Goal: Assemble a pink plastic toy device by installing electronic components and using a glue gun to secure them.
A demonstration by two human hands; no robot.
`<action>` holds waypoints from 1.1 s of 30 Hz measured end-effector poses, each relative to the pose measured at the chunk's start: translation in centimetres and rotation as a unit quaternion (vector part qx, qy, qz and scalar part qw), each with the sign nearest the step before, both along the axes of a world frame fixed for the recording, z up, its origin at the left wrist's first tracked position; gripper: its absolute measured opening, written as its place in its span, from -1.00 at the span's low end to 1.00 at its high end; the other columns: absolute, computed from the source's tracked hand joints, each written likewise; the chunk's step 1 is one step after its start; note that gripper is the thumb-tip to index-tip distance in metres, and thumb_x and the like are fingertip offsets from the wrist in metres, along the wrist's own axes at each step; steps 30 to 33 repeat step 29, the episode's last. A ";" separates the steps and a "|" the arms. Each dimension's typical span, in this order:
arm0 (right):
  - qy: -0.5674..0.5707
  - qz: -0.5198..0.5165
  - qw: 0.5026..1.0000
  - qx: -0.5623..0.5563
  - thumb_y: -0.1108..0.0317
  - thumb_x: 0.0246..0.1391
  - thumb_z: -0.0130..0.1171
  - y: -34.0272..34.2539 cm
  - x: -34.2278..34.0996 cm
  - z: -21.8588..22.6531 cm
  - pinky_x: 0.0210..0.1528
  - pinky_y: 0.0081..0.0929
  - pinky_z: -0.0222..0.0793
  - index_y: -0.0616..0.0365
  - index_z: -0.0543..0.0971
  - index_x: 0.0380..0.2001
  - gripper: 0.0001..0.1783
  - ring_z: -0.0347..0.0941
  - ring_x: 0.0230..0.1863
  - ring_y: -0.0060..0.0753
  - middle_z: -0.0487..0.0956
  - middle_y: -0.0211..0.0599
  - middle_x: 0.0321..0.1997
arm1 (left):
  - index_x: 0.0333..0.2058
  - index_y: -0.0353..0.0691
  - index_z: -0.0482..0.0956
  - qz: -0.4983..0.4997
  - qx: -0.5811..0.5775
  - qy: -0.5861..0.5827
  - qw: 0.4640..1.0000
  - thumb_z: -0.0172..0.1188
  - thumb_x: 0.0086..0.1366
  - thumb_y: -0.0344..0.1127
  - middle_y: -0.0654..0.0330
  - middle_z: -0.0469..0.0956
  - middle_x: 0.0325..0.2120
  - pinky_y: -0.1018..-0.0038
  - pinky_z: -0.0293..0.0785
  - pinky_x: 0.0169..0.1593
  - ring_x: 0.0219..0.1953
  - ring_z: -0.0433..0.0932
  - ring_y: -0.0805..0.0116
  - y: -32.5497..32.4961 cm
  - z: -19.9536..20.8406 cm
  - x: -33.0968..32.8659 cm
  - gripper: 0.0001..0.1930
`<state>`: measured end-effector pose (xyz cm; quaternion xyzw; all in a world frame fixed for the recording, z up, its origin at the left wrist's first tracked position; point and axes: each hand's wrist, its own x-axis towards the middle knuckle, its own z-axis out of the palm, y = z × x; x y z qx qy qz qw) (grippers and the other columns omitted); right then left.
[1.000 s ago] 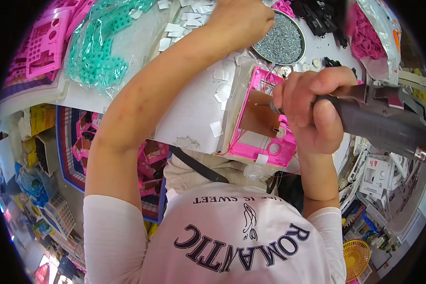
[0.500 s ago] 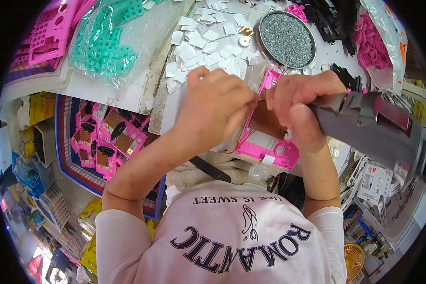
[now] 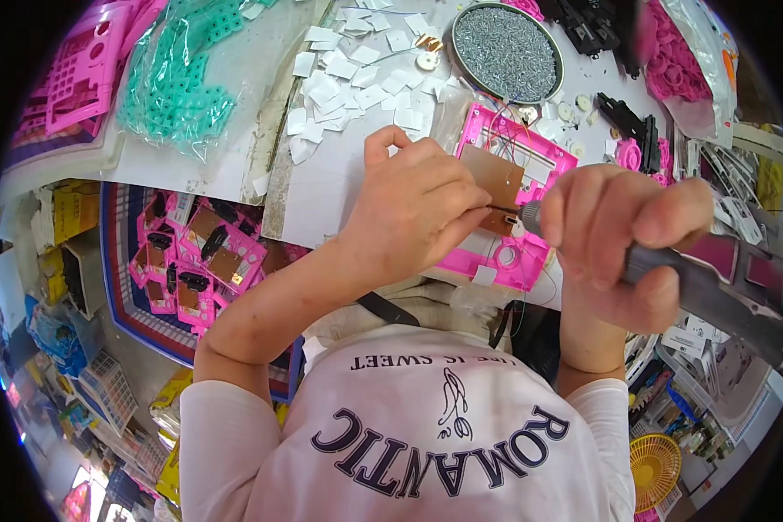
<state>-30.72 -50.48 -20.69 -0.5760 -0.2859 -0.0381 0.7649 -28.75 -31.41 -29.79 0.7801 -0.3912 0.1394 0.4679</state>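
Note:
In my right hand point(image 3: 613, 230) is a dark grey electric screwdriver point(image 3: 713, 283), held level with its thin bit pointing left. The bit's tip meets the fingertips of my left hand point(image 3: 422, 196), which are pinched together; whatever is between them is too small to make out. Directly below both hands lies a pink plastic housing point(image 3: 535, 261) with a brown circuit board point(image 3: 494, 174) and thin wires in it. My left hand hides part of its left side.
A round tin of small screws point(image 3: 506, 52) stands beyond the housing. White paper squares point(image 3: 357, 83) lie scattered to its left. A clear bag of turquoise parts point(image 3: 178, 100) is at far left. Below it, a basket point(image 3: 122, 287) holds several pink housings. Black parts point(image 3: 626, 126) lie at right.
The screwdriver has swung so its bit now points left at my left fingertips. My right hand moved right and down, uncovering more of the housing. The camera view has shifted slightly.

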 end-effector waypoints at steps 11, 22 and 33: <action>0.051 -0.051 0.997 0.009 0.05 0.30 0.18 0.9 -1.9 -1.0 -0.53 -0.47 0.24 0.01 0.35 -0.15 -0.66 0.24 -0.62 -0.57 0.36 -0.55 -0.65 | -0.18 -0.02 0.58 0.002 0.069 0.037 0.997 0.50 -0.10 -0.28 0.37 0.56 -0.28 0.22 0.07 0.00 -0.20 0.47 0.34 0.7 0.7 -1.1 -0.56; 0.014 0.000 1.000 -0.016 0.42 0.16 0.25 1.9 -1.5 -3.2 -0.48 -0.43 0.32 0.18 0.36 -0.25 -0.75 0.33 -0.59 -0.46 0.42 -0.33 -0.59 | -0.22 -0.03 0.56 0.016 0.108 0.090 0.990 0.49 -0.13 -0.25 0.34 0.52 -0.25 0.17 0.09 0.00 -0.16 0.46 0.30 3.2 0.8 -2.8 -0.57; 0.114 -0.065 0.991 -0.014 0.18 0.20 0.32 1.9 -2.1 -2.8 -0.49 -0.42 0.36 0.06 0.34 -0.24 -0.65 0.30 -0.65 -0.50 0.42 -0.41 -0.63 | -0.32 0.00 0.61 -0.081 0.159 0.030 0.984 0.46 -0.05 -0.15 0.38 0.47 -0.31 0.11 0.15 0.02 -0.15 0.44 0.38 1.7 1.4 -5.8 -0.70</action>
